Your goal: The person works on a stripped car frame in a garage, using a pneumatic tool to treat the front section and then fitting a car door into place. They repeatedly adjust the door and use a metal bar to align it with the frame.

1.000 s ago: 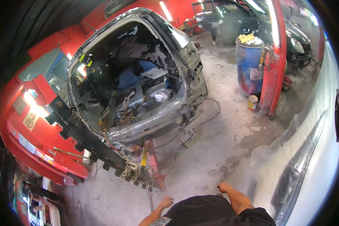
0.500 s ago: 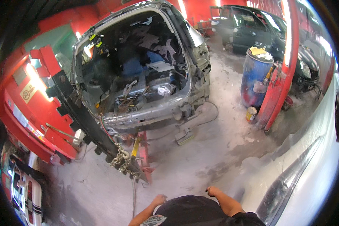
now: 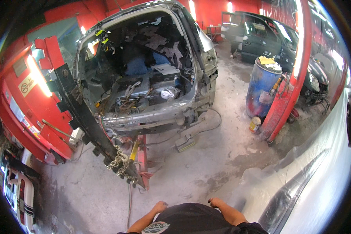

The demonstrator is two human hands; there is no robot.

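Notice a tilt and a swing in the view over the last second, with the dark notched beam (image 3: 85, 113) and its knotted chain (image 3: 121, 163) now farther left and higher in the picture, and the small tin (image 3: 255, 124) by the red pillar (image 3: 286, 105) lower than before. Find the stripped car shell (image 3: 160, 120) ahead, open at the back, beyond the beam, well apart from both hands. Judge this to be a change of stance or gaze only, with no sign of work on the shell so far.

See the left hand (image 3: 160, 206) low, just beside the black shirt (image 3: 189, 218), with fingers seemingly half bent and nothing visible in hold. See the right hand (image 3: 215, 202) at the other side of the shirt, seemingly loosely curled, likewise with nothing visible in hold. Cannot tell the exact opening of either at this size. Compare with a second ago: lower and farther left in the picture for the right hand, farther left for the left hand, but no grip on anything apparent in any view.

Nearest to the left hand, make out a thin hose (image 3: 129, 206) on the floor; nearest to the right, clear plastic sheeting (image 3: 319, 171) over a dark panel. Farther off, spot a blue drum (image 3: 257, 87) with a yellow cloth (image 3: 266, 61) on top
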